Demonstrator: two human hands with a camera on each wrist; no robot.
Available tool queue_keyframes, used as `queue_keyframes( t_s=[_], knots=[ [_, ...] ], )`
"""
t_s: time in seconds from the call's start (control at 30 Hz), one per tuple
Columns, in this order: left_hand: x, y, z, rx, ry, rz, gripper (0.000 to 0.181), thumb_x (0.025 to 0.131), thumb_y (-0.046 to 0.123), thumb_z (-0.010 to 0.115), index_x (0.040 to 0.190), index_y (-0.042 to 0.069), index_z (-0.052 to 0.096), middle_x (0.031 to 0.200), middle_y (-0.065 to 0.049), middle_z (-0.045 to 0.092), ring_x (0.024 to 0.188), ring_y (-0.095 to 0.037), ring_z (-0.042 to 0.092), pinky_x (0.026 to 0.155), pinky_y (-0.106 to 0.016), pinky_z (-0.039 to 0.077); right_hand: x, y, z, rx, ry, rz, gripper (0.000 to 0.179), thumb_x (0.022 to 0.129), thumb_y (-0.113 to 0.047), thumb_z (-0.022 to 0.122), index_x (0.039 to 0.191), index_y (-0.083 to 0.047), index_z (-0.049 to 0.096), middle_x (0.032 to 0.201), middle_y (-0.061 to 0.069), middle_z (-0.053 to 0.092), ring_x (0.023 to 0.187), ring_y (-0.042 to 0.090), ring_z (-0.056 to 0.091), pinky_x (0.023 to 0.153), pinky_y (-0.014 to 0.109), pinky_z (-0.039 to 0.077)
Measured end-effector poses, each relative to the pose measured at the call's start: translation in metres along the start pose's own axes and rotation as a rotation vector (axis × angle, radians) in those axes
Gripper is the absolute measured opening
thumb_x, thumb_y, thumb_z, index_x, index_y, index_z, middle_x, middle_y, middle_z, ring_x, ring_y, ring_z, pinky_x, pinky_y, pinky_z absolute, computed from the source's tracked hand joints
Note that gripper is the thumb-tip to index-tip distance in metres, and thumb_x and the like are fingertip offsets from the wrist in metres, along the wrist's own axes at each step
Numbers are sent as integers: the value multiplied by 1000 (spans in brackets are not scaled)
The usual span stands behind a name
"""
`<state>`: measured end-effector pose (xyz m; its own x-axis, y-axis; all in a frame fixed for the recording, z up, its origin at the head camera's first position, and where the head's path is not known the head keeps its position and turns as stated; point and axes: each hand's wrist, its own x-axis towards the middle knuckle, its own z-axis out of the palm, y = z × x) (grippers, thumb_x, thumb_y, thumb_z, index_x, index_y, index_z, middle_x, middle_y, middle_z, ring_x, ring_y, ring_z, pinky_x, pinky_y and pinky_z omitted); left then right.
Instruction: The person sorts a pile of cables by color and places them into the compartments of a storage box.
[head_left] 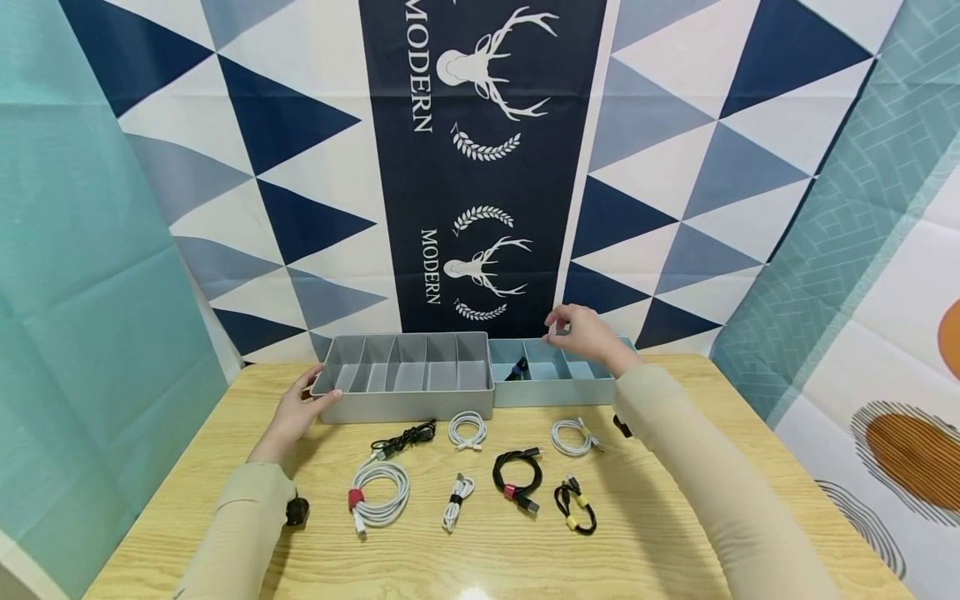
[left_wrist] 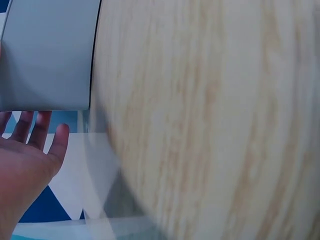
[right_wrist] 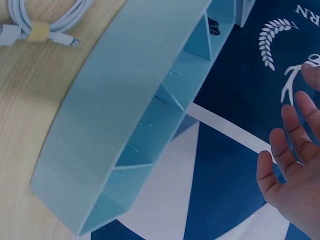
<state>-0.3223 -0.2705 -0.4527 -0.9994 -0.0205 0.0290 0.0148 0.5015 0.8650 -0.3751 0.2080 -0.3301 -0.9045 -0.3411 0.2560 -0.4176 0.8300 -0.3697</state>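
In the head view, my left hand holds the left end of a long grey divided box, thumb at its front corner. The left wrist view shows fingers of this hand reaching past the edge of the grey wall, tips partly hidden. My right hand hovers over the light blue divided box, fingers loosely bent and nothing in them. A bundled black cable lies in the blue box's left compartment. The grey box's compartments hold nothing visible.
Several coiled cables lie on the wooden table before the boxes, including a large white cable with a red tie, a black cable with a red tie and a white cable with a yellow tie. A patterned cloth hangs behind.
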Motion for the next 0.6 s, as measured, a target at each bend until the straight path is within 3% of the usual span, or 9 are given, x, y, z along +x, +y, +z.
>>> queue_keyframes(
  t_s=[0.27,0.6],
  knots=[
    [-1,6,-2,61,26,13,85,79,51,59,143,14,19,143,-22,21,123,-39,29,94,-51,33,-8,-1,-18,7,18,-16,23,80,-25,64,98,-10,61,86,6,56,76,21,49,67,32,41],
    [-1,7,-4,43,24,-1,85,77,51,61,143,14,21,143,-19,22,124,-37,28,94,-51,33,-21,-6,-35,-5,12,13,26,81,-29,63,101,-13,60,85,4,53,71,20,45,61,31,39]
  ],
)
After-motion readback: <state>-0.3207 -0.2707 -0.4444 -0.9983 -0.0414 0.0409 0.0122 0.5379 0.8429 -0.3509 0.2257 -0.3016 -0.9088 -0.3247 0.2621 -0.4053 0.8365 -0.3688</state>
